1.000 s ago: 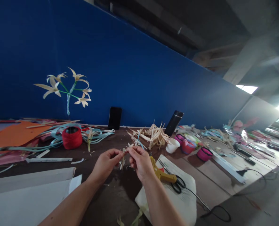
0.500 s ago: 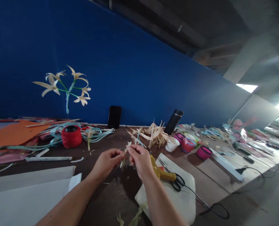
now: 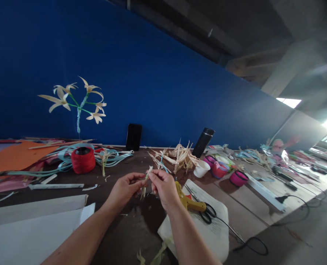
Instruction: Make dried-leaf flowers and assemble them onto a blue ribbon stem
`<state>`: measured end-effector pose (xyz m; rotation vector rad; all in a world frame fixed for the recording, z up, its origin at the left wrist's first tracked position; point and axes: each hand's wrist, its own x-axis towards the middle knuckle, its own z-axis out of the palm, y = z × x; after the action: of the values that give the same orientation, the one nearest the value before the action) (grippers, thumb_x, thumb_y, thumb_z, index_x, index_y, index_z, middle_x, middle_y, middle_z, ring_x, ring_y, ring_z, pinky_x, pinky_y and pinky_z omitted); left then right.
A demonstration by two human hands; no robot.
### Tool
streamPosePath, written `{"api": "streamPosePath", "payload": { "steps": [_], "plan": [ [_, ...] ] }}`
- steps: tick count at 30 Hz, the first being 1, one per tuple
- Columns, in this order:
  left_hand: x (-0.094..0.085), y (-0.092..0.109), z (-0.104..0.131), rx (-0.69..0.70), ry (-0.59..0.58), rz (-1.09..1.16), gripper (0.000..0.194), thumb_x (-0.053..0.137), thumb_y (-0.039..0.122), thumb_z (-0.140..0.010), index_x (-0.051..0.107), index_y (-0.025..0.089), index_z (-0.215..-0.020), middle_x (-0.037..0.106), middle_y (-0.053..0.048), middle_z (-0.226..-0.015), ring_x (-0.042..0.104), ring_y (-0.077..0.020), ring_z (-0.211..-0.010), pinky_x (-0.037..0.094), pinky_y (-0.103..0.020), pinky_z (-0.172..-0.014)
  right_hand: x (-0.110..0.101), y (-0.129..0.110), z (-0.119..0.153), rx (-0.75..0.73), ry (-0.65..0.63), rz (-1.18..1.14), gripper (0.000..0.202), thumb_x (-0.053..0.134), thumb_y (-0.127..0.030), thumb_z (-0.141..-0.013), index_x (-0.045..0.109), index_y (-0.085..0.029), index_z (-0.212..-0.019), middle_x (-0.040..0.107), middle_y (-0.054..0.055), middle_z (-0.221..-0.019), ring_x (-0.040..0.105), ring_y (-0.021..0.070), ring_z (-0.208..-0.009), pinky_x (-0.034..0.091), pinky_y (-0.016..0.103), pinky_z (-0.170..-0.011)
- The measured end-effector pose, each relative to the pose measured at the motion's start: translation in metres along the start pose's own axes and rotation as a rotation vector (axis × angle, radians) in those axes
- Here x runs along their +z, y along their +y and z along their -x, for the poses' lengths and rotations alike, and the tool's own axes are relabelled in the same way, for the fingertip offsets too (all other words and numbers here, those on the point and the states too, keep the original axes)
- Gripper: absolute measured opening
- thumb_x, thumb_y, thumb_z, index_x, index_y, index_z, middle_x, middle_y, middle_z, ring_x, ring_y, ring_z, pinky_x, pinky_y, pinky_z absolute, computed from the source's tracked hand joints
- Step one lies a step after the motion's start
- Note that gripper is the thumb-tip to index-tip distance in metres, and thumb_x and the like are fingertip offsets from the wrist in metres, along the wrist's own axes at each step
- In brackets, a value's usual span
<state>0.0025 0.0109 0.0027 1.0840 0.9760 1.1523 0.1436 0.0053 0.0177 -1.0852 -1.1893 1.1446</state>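
Observation:
Above the brown table, my left hand and my right hand meet at the fingertips. Between them is a small bundle of pale dried husk strips, its ends hanging below the fingers. My right thumb and forefinger pinch its upper part. The left fingers close on its other side, partly hiding it. A yellow glue gun lies beside my right wrist, next to black-handled scissors, both on a printed sheet. Behind my hands is a heap of dried husks.
A finished husk flower spray stands before the blue partition. Red thread spool, phone, black bottle and white cup line the back. White card lies at left; a cable crosses the right edge.
My left fingers have shifted slightly, the forefinger lifting a little on the bundle. The pale upper tip in my right pinch has tilted a little. The rest looks the same.

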Motion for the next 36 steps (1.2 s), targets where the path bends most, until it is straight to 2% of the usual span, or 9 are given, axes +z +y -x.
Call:
{"api": "streamPosePath", "payload": {
  "steps": [10, 22, 28, 36],
  "plan": [
    [0.0002, -0.0002, 0.0018, 0.043, 0.107, -0.083, 0.032, 0.077, 0.041, -0.053, 0.071, 0.015, -0.07, 0.056, 0.005, -0.048, 0.041, -0.0066, -0.041, 0.03, -0.019, -0.041, 0.0006, -0.0011, -0.0007, 0.0, 0.016, 0.011, 0.024, 0.066, -0.036, -0.071, 0.066, -0.014, -0.078, 0.048, -0.007, -0.042, 0.037, 0.0048, -0.035, 0.028, 0.016, -0.035],
    [0.0, -0.0021, 0.0013, -0.006, 0.016, 0.029, 0.034, 0.077, 0.042, -0.054, 0.068, 0.014, -0.071, 0.056, 0.004, -0.052, 0.042, -0.0064, -0.043, 0.031, -0.019, -0.044, 0.0015, 0.0014, -0.0016, 0.029, 0.002, -0.038, 0.021, 0.067, -0.035, -0.069, 0.065, -0.014, -0.074, 0.05, -0.006, -0.047, 0.037, 0.0043, -0.036, 0.029, 0.017, -0.036],
    [0.0005, -0.0003, 0.0025, -0.031, -0.011, 0.057, 0.04, 0.078, 0.041, -0.055, 0.068, 0.014, -0.082, 0.06, 0.002, -0.062, 0.043, -0.0067, -0.046, 0.032, -0.02, -0.046, 0.002, 0.0019, -0.0021, 0.036, -0.006, -0.075, 0.02, 0.068, -0.034, -0.068, 0.065, -0.015, -0.072, 0.052, -0.006, -0.05, 0.036, 0.0038, -0.037, 0.028, 0.017, -0.036],
    [0.0002, 0.0002, 0.0034, -0.038, 0.002, 0.073, 0.032, 0.079, 0.039, -0.053, 0.07, 0.014, -0.072, 0.058, 0.002, -0.056, 0.042, -0.0062, -0.045, 0.032, -0.02, -0.046, 0.002, -0.0002, -0.0016, 0.04, -0.014, -0.091, 0.022, 0.069, -0.035, -0.067, 0.065, -0.014, -0.072, 0.051, -0.006, -0.048, 0.036, 0.0041, -0.037, 0.028, 0.017, -0.036]
  ]
}}
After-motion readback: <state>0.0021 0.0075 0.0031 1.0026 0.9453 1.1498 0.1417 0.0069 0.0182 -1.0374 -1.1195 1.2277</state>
